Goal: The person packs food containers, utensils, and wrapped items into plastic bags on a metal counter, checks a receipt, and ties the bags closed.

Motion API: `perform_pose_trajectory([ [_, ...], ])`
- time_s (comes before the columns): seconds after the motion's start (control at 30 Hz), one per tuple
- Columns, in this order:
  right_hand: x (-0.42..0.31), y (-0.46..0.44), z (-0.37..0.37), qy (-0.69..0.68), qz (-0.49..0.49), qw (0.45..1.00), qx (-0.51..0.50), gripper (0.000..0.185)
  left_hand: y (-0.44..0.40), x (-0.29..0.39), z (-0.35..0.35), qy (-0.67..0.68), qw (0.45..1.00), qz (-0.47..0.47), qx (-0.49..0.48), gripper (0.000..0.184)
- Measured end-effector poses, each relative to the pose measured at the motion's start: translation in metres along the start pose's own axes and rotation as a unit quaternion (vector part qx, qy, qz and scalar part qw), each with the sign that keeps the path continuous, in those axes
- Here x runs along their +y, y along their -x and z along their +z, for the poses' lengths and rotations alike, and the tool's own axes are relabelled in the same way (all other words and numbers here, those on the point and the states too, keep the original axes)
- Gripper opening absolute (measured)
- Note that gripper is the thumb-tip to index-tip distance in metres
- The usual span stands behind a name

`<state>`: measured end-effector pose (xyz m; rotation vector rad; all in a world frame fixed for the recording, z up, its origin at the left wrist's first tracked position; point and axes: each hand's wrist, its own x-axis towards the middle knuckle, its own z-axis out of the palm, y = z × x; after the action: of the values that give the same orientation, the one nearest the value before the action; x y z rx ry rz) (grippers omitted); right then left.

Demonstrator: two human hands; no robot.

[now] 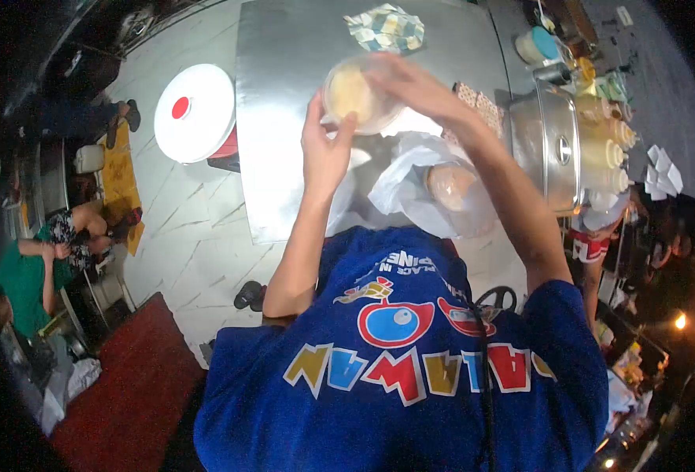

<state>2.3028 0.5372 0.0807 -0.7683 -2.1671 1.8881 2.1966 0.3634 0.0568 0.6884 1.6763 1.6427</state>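
Above the steel table, my left hand holds a round, clear plastic tub by its near left side, thumb across it. Something pale yellow fills part of the tub. My right hand reaches over the tub's far right side; its fingers are smeared by motion, so their grip does not show. Closer to my body, an open whitish plastic bag lies on the table. Inside it sits a rounded, light brown item that I cannot identify.
A checked cloth or wrapper lies at the table's far side. To the right stand a steel box and several squeeze bottles. A white round lid tops a red container at left. Other people are at both sides.
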Motion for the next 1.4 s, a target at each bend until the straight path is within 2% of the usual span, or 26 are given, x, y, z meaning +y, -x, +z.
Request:
perform_pose_trajectory([
  [0.03, -0.031, 0.024, -0.008, 0.042, -0.022, 0.998, 0.048, 0.051, 0.005, 0.03, 0.005, -0.005, 1.0, 0.023, -0.014, 0.056],
  [0.1, -0.069, 0.065, -0.026, 0.0, -0.036, 0.995, 0.093, 0.047, 0.016, 0.067, 0.019, 0.019, 0.995, 0.083, -0.054, 0.052],
  [0.17, -0.09, 0.108, -0.045, 0.003, -0.057, 0.985, 0.166, 0.047, 0.029, 0.101, 0.025, 0.062, 0.98, 0.091, -0.168, 0.054],
  [0.2, -0.093, 0.131, -0.051, -0.04, -0.047, 0.979, 0.196, 0.048, 0.032, 0.109, 0.027, 0.083, 0.967, 0.095, -0.223, 0.054],
  [0.3, -0.073, 0.192, -0.059, -0.107, -0.004, 0.948, 0.301, 0.05, 0.019, 0.109, 0.014, -0.075, 0.943, 0.185, -0.267, 0.062],
  [0.4, -0.048, 0.247, -0.049, -0.144, 0.055, 0.941, 0.3, 0.052, 0.039, 0.1, 0.01, -0.282, 0.911, 0.135, -0.268, 0.066],
  [0.43, -0.039, 0.261, -0.038, -0.182, 0.063, 0.936, 0.295, 0.052, 0.047, 0.091, 0.014, -0.299, 0.912, 0.112, -0.257, 0.068],
  [0.53, -0.015, 0.282, -0.01, -0.265, 0.1, 0.924, 0.257, 0.05, 0.052, 0.066, 0.021, -0.354, 0.9, 0.077, -0.243, 0.053],
  [0.63, -0.004, 0.27, 0.016, -0.307, 0.146, 0.912, 0.232, 0.047, 0.045, 0.054, 0.025, -0.356, 0.899, 0.053, -0.251, 0.033],
  [0.73, 0.0, 0.25, 0.031, -0.322, 0.157, 0.903, 0.235, 0.045, 0.052, 0.05, 0.028, -0.284, 0.933, 0.084, -0.203, 0.019],
  [0.77, 0.003, 0.242, 0.033, -0.325, 0.153, 0.902, 0.239, 0.044, 0.055, 0.05, 0.027, -0.261, 0.941, 0.079, -0.201, 0.02],
  [0.93, 0.021, 0.207, 0.043, -0.25, 0.148, 0.908, 0.303, 0.04, 0.071, 0.053, 0.028, -0.173, 0.963, 0.094, -0.187, 0.028],
  [1.07, 0.02, 0.181, 0.053, -0.168, 0.126, 0.922, 0.326, 0.038, 0.064, 0.041, 0.023, -0.101, 0.979, 0.064, -0.165, 0.033],
  [1.13, 0.03, 0.176, 0.051, -0.095, 0.109, 0.943, 0.3, 0.038, 0.058, 0.037, 0.023, -0.058, 0.986, 0.041, -0.15, 0.034],
  [1.23, 0.037, 0.167, 0.042, -0.012, 0.085, 0.961, 0.265, 0.037, 0.058, 0.046, 0.021, -0.068, 0.981, 0.036, -0.179, 0.033],
  [1.33, 0.034, 0.156, 0.037, 0.056, 0.039, 0.972, 0.224, 0.037, 0.056, 0.051, 0.024, -0.087, 0.972, 0.072, -0.208, 0.029],
  [1.4, 0.033, 0.149, 0.036, 0.095, 0.018, 0.973, 0.209, 0.036, 0.05, 0.05, 0.025, -0.039, 0.984, 0.039, -0.17, 0.026],
])
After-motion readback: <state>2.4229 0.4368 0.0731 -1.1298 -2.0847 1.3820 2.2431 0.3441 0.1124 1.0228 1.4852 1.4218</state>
